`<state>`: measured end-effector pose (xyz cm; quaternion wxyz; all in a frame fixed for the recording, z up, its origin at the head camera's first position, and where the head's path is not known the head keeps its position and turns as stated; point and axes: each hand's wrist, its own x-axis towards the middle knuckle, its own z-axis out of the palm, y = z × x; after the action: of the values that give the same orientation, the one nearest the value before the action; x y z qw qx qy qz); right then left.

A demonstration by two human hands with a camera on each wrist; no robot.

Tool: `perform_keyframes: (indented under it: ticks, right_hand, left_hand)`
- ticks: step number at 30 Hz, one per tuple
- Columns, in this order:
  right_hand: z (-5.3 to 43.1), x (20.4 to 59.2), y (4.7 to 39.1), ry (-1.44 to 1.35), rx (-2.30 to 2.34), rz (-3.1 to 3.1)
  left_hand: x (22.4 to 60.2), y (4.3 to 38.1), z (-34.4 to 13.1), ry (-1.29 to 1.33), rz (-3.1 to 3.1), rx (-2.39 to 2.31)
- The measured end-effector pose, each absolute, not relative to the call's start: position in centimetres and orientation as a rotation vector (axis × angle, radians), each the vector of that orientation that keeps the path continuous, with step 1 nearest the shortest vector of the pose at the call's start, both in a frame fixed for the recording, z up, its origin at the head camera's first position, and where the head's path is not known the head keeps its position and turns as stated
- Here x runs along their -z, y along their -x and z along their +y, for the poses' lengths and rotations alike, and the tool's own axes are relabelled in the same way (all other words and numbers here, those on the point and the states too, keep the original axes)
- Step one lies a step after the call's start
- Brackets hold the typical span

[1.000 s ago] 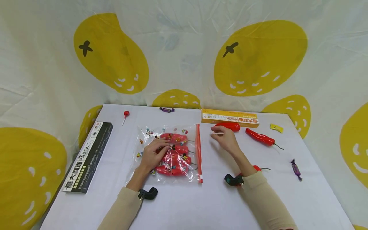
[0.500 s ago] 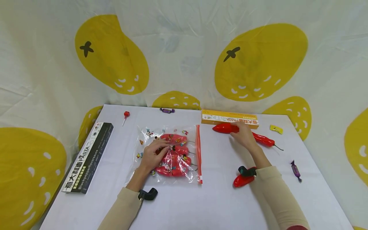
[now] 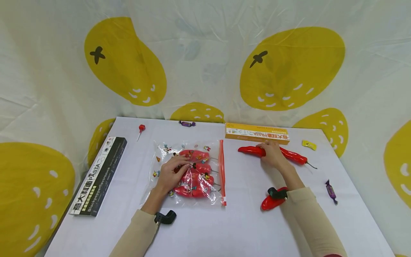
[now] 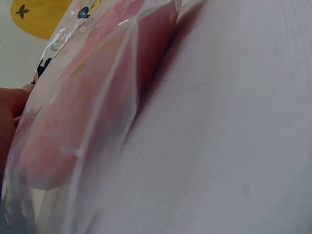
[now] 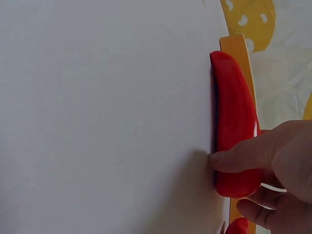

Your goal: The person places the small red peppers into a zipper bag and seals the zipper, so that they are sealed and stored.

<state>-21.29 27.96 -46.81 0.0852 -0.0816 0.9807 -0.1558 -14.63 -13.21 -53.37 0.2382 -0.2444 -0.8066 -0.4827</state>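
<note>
A clear zip bag (image 3: 163, 157) printed with cartoon figures lies flat in the middle of the head view, with several red peppers (image 3: 196, 155) inside. My left hand (image 3: 171, 173) rests on it, fingers relaxed over the plastic. The left wrist view shows the bag's loose edge (image 4: 112, 97) close up. At the back right, my right hand (image 3: 273, 153) pinches a red chili pepper (image 5: 234, 107) near one end, thumb across its top in the right wrist view. Another chili pepper with a green stem (image 3: 295, 157) lies just beyond that hand. A third chili pepper (image 3: 271, 203) is partly hidden by the right wrist device.
An orange pasta box (image 3: 257, 133) lies along the back edge behind the right hand. A black-and-white pasta box (image 3: 97, 176) is at left. A lollipop (image 3: 141, 130), a purple candy (image 3: 187, 124), another purple candy (image 3: 331, 192) and a yellow candy (image 3: 309, 144) lie around the table.
My right hand has moved right and taken hold of the chili pepper by the orange box, shifting it slightly toward me. The left hand has stayed on the bag.
</note>
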Motion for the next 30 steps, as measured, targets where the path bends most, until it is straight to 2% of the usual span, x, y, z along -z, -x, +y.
perform_keyframes:
  ticks: [8, 18, 30]
  right_hand:
    - [27.5, 45.6, 19.5, 0.177, 0.67, 2.786]
    - [24.2, 44.1, 17.4, 0.348, 0.821, 2.689]
    - [19.3, 45.6, 16.7, 0.387, 0.859, 2.806]
  left_hand:
    - [53.5, 14.8, -13.3, 0.654, -2.228, 1.305]
    - [53.4, 14.6, -13.3, 0.639, -2.237, 1.324]
    - [53.3, 14.5, -13.2, 0.659, -2.227, 1.319]
